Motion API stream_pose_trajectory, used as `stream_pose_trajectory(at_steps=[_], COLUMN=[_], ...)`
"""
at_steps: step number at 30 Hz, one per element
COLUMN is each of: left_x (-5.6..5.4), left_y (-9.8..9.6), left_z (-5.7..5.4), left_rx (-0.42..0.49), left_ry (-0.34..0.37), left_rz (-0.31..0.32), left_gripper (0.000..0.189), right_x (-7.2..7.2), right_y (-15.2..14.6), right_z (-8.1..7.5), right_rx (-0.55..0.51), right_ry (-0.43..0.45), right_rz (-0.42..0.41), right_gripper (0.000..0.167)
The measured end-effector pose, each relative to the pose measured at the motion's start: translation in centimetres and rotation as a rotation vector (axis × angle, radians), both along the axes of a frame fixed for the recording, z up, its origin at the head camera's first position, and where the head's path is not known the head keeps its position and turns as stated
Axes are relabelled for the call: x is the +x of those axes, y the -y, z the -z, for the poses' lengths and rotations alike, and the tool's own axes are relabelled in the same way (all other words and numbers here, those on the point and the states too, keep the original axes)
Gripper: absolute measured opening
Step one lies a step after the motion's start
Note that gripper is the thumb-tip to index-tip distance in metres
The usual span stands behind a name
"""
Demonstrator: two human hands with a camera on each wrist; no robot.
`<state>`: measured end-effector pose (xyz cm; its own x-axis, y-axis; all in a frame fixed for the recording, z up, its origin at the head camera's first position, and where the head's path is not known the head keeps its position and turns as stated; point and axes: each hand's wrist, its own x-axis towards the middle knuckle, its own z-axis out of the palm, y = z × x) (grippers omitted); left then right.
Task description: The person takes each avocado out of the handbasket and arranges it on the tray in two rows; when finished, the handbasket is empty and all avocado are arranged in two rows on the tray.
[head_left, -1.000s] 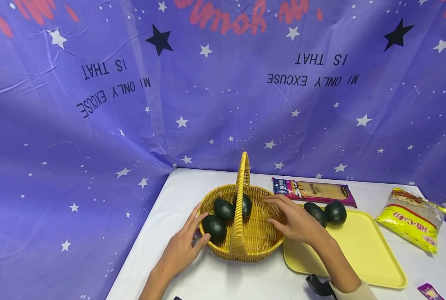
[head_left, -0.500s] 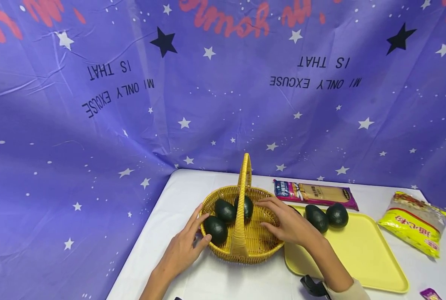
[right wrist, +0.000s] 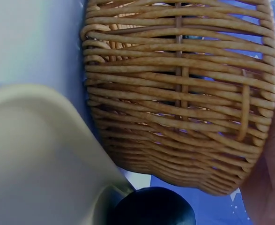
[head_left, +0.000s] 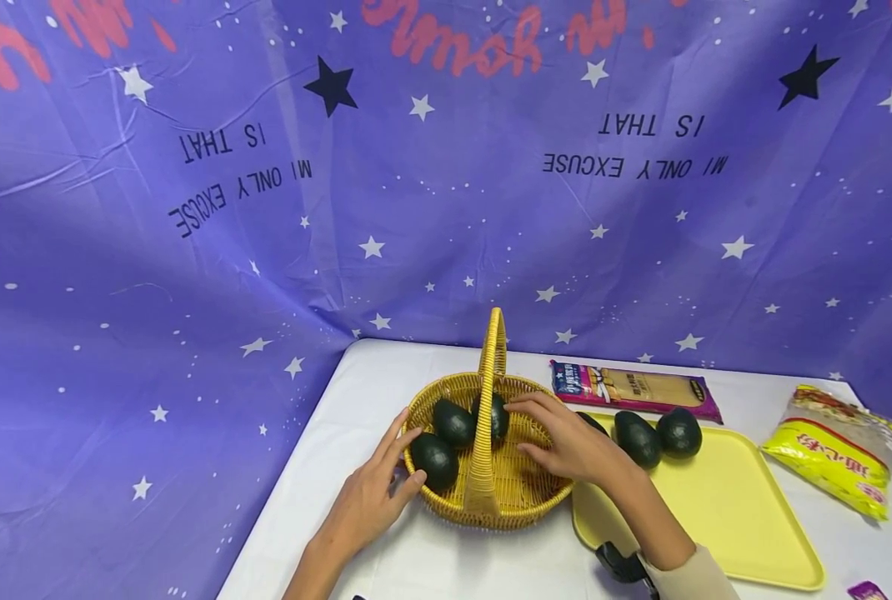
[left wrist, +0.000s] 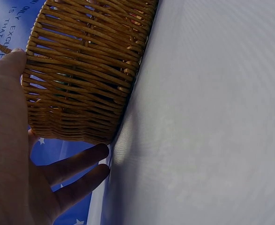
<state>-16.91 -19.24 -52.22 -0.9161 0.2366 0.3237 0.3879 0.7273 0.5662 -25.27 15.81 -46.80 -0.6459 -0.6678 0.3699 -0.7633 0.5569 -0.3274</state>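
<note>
A yellow wicker basket (head_left: 524,471) with a tall arched handle stands on the white table. Inside it, on the left, lie an avocado (head_left: 434,461) at the front, a second avocado (head_left: 453,423) behind it, and a third avocado (head_left: 500,417) partly behind the handle. My left hand (head_left: 367,500) touches the left rim with thumb and fingertips; two fingers stretch out below it in the left wrist view. Over the right rim reaches my right hand (head_left: 566,446), fingers loosely bent above the basket's inside, fingertips beside the third avocado and holding nothing visible.
A yellow tray (head_left: 746,508) is right of the basket, bearing an avocado (head_left: 637,439), another avocado (head_left: 679,432) and one partly hidden behind my right hand. Behind lies a noodle packet (head_left: 637,390); at far right, a yellow food bag (head_left: 836,450) and a small purple packet (head_left: 866,591).
My right hand has moved left, further over the basket, towards the avocado by the handle, uncovering part of a third one on the tray. My left hand stays at the rim.
</note>
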Motion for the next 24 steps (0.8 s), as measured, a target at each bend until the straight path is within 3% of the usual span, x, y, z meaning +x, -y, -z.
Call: stream_pose_trajectory(at_steps=[14,24], left_x=[0.1,0.0], left_y=[-0.1,0.0], left_z=[0.0,-0.1], left_rx=[0.001,-0.006], left_ry=[0.009,-0.005], left_rz=[0.004,0.0], left_gripper=[0.063,0.063], right_x=[-1.6,-2.5], right_y=[1.2,1.9], right_z=[0.7,0.8], right_rx=[0.021,0.045], right_ry=[0.035,-0.032], right_rz=[-0.036,-0.087], right_gripper=[0.057,0.058])
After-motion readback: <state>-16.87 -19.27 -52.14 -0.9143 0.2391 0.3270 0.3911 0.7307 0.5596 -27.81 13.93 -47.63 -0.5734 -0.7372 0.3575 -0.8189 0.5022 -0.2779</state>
